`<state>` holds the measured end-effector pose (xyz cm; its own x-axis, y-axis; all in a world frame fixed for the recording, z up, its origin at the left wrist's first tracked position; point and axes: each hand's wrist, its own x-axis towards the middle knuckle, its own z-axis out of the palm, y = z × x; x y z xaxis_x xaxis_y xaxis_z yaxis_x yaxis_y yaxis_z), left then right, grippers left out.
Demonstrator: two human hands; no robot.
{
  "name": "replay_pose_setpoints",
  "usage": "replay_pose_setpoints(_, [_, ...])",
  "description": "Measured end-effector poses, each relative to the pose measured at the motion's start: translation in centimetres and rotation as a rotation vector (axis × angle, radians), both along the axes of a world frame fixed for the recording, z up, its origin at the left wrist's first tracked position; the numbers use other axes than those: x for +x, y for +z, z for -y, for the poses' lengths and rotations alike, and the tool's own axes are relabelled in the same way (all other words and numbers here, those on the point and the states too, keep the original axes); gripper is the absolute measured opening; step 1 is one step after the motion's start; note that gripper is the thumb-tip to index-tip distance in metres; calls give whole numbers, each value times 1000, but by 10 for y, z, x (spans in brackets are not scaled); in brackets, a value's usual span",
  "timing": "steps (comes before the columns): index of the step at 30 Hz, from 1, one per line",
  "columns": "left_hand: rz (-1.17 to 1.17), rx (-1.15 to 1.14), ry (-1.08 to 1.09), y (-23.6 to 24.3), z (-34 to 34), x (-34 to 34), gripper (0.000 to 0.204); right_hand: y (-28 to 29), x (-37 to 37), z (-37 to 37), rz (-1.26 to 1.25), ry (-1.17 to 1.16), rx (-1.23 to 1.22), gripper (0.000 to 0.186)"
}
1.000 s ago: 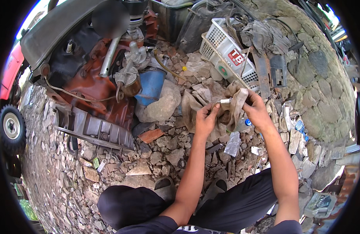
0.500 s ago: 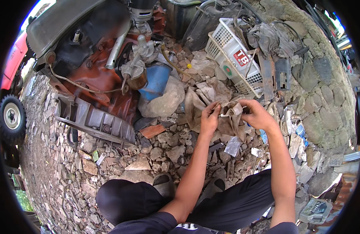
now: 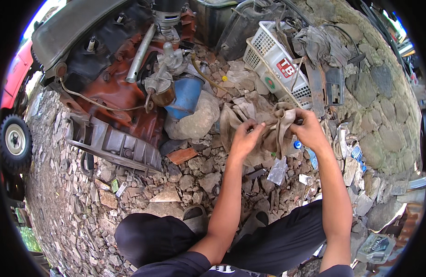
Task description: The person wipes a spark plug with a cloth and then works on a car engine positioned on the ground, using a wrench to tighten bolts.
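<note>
Trousers of dark fabric, bent at the knees, occupy the foreground; grey sandals show just beyond, planted on loose rubble. Two bare forearms reach forward over the stones, above a crumpled clear plastic scrap. The left hand is narrow, thumb and fingers pinched on the near folds of a brown rag; from where I stand, I cannot tell whether those folds enclose anything. The right hand is likewise narrow, its fingers curled toward the thumb around the rag's right edge. The rag, creased and stained, is bunched between both hands, above the rubble. A blue cap lies near the right hand.

To the left of the rag, a pale boulder sits just beside a blue canister, which adjoins a reddish-brown engine block. A metal tube slants along the engine; a spark plug projects from its dark upper part. Beyond the rag, a white perforated basket stands tilted, with a grey cloth beside it. A stone wall rises at right. Far left: a wheel and a red vehicle.
</note>
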<state>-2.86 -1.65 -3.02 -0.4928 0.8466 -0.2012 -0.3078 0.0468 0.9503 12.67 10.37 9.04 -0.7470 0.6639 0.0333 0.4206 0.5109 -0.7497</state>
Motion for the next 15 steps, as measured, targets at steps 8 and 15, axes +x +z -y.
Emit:
replay_pose_setpoints(8, [627, 230, -277, -13, 7, -2, 40, -7, -5, 9, -494, -421, -485, 24])
replay_pose_setpoints(15, [692, 384, 90, -58, -21, 39, 21, -13, -8, 21, -168, -109, -220, 28])
